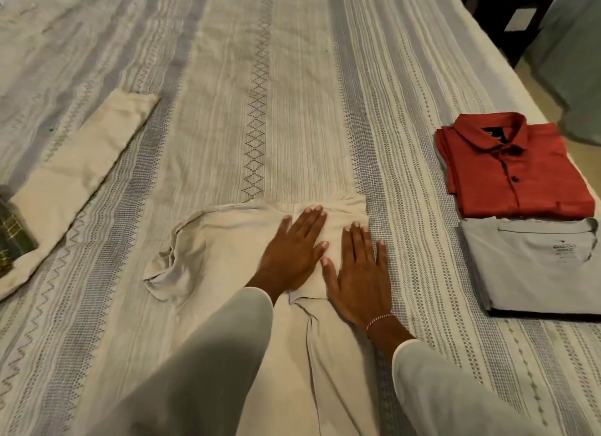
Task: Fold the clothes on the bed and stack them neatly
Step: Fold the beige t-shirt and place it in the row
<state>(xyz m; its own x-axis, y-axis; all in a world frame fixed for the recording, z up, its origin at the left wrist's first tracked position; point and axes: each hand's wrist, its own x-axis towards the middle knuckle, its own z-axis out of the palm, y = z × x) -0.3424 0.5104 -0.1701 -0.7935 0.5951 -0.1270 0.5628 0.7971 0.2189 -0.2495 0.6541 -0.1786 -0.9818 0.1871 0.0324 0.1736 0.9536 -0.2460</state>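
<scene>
On the striped bed (pixel 292 78), at lower centre, the left hand (pixel 294 252) and right hand (pixel 357 273) press flat, fingers straight, on a beige garment (pixel 211 250).

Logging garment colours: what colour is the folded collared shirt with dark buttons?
Red, the folded button-up collared shirt, clearest in the head view.
</scene>
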